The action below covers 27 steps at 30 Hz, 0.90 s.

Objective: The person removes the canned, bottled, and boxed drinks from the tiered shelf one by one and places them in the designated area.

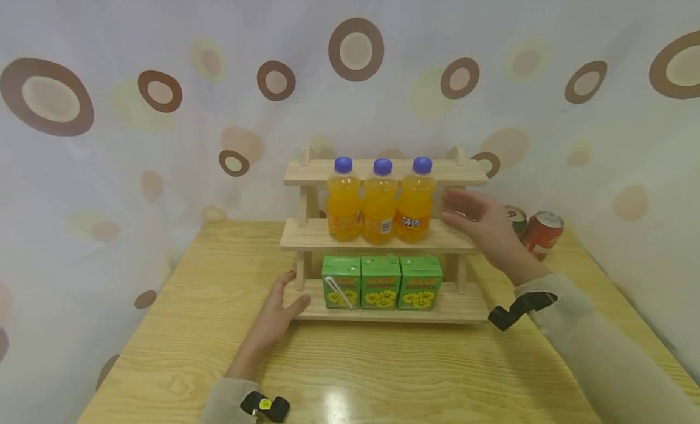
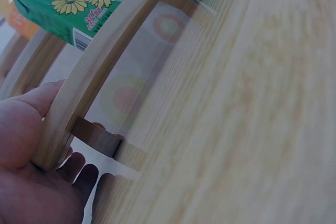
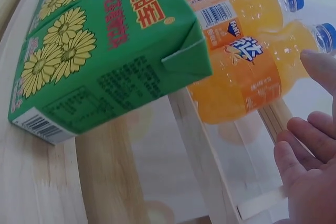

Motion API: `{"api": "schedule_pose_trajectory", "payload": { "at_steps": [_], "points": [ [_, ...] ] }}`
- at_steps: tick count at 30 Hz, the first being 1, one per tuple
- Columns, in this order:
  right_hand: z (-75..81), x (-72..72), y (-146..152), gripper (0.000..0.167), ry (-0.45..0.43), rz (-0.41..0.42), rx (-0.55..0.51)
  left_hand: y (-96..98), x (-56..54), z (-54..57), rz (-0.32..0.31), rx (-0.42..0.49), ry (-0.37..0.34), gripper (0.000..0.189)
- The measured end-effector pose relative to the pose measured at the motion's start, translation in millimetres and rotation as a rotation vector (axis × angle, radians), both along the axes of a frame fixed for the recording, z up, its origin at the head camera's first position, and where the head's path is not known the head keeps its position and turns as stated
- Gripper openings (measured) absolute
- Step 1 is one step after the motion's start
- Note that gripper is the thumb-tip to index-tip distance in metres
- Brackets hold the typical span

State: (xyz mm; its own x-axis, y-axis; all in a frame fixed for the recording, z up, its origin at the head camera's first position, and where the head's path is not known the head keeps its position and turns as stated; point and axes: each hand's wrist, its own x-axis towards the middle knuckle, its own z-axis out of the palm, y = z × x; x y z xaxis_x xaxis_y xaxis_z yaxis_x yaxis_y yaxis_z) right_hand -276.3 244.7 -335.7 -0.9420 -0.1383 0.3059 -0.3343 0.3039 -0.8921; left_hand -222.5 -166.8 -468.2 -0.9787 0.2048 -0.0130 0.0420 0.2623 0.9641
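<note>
A three-tier wooden display shelf [image 1: 462,302] stands on the table. My left hand [image 1: 277,311] grips the left end of its bottom board [image 2: 79,95], thumb on top and fingers beneath. Three orange soda bottles with blue caps stand side by side on the middle tier. My right hand [image 1: 483,223] is just right of the rightmost bottle [image 1: 415,199], holding nothing, with fingers loosely extended; a small gap parts it from that bottle in the right wrist view. Three green drink cartons [image 1: 380,284] with yellow flowers sit in a row on the bottom tier; the left one carries a wrapped straw [image 1: 338,290].
Behind my right wrist, a red can [image 1: 543,232] and a dark green can [image 1: 515,217] are on the table, both partly hidden. The top tier [image 1: 383,169] rises behind the bottles. A curtain with circles [image 1: 355,108] hangs behind the wooden table [image 1: 175,327].
</note>
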Motion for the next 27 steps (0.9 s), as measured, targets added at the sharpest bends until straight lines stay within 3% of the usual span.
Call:
{"api": "schedule_pose_trajectory", "payload": {
  "at_steps": [4, 9, 13, 20, 27],
  "points": [
    [3.0, -2.4, -6.3, 0.059, 0.002, 0.004, 0.016, 2.8, 8.2, 16.5, -0.005, -0.007, -0.01, 0.07],
    [7.5, -5.0, -15.3, 0.06, 0.007, 0.011, 0.036, 3.2, 11.9, 23.3, -0.009, -0.019, -0.016, 0.07],
    [9.4, -6.6, -22.0, 0.06, -0.011, 0.026, 0.007, 2.0, 7.4, 15.8, -0.005, -0.012, -0.019, 0.071],
    [11.6, -10.2, -30.9, 0.063, -0.038, 0.027, -0.043, -1.7, -5.6, -11.3, 0.018, -0.013, 0.008, 0.072],
    [13.7, -14.6, -39.2, 0.063, -0.038, 0.038, -0.047, -2.7, -5.6, -14.8, 0.004, -0.004, 0.037, 0.072]
  ]
}}
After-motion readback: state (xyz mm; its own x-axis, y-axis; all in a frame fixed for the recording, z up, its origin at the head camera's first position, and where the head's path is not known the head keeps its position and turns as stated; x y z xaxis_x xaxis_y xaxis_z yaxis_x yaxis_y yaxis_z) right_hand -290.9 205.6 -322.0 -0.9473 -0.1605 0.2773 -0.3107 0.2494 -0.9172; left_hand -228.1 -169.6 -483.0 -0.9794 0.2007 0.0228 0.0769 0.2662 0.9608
